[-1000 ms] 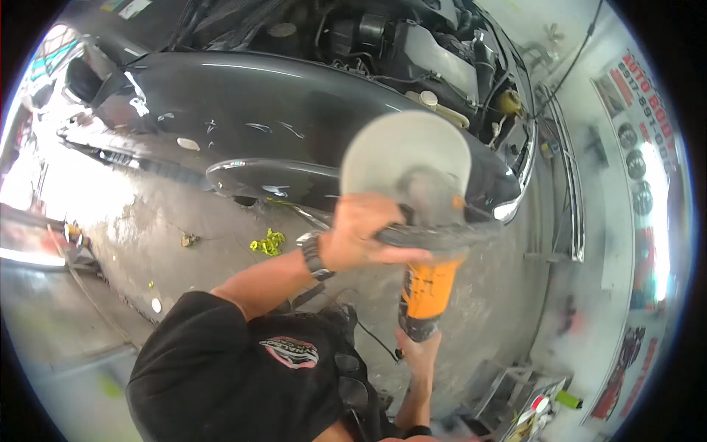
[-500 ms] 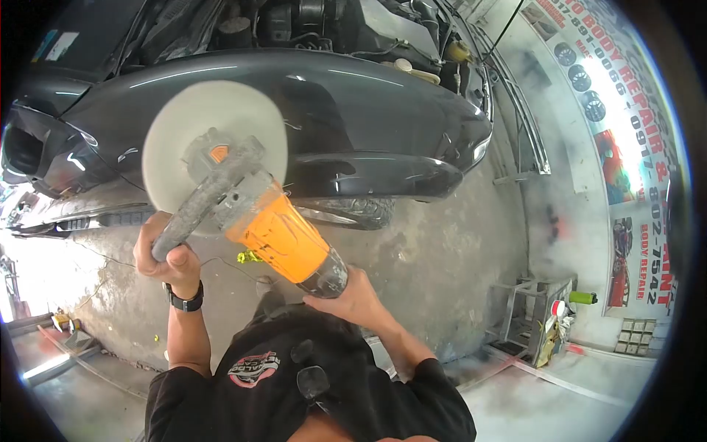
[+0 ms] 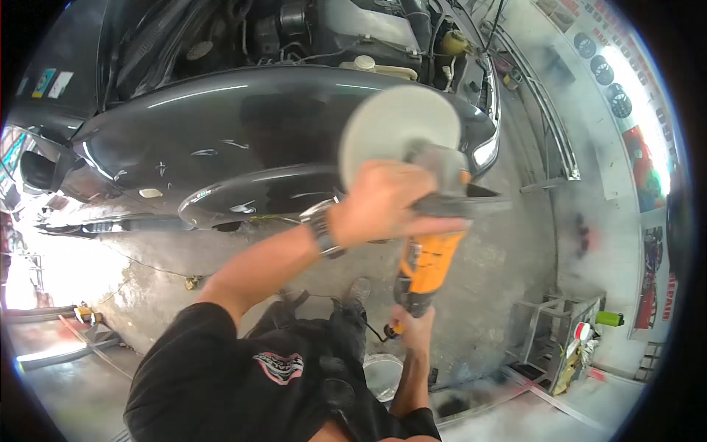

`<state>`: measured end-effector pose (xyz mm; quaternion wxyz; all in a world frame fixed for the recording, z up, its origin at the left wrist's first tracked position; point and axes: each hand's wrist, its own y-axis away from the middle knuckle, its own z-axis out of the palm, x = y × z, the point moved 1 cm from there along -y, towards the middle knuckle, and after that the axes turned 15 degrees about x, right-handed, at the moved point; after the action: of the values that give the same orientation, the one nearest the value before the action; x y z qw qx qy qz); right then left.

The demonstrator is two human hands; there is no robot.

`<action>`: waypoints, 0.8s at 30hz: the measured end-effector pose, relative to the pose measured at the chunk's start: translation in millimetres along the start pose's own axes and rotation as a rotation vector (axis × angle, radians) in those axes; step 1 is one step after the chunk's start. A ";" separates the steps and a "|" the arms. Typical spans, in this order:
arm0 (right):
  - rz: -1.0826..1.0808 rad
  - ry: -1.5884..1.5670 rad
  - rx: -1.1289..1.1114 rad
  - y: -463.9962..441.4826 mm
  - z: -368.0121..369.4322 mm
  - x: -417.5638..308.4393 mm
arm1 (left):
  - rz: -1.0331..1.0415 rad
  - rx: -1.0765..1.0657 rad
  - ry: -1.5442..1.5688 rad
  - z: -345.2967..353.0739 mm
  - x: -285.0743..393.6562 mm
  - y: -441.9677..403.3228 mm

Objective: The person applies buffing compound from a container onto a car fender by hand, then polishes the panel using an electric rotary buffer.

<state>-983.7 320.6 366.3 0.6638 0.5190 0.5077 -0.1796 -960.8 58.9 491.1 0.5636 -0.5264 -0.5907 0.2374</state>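
An orange power tool (image 3: 434, 259) is held above the headlight end of a dark car fender (image 3: 283, 121), its pale round pad (image 3: 394, 129) overlapping the panel in view. The left hand (image 3: 383, 197), a watch (image 3: 322, 230) at its wrist, is wrapped around the tool's front handle; the right hand (image 3: 414, 324) is closed around its rear end. Half a second earlier the pad was over the fender's door end; its shift puts the forward section within reach. Motion blur leaves it unclear whether pad and paint touch. Beyond the fender lies the open engine bay (image 3: 372, 28); off its front corner stands a white wall (image 3: 578, 158).
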 end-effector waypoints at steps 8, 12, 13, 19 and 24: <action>-0.040 0.032 0.143 -0.9 -31.6 -35.5 | -0.135 0.003 0.071 66.4 -2.3 -39.6; -0.028 0.237 0.041 33.6 -3.7 -65.1 | -0.166 0.157 0.060 -23.1 -4.7 -31.6; -0.089 0.229 -0.021 45.7 11.0 -72.4 | -0.192 0.170 0.037 -58.8 1.7 -32.5; -0.242 0.272 -0.399 84.7 110.4 -75.8 | -0.019 0.854 -0.385 -243.8 -26.4 56.5; -0.385 0.466 -0.604 89.3 159.4 -107.7 | -0.312 0.692 -0.201 -340.6 -15.6 62.5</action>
<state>-882.8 186.1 495.6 0.6079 0.2235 0.7616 -0.0213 -629.7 -40.7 515.8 0.6764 -0.1831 -0.6009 0.3846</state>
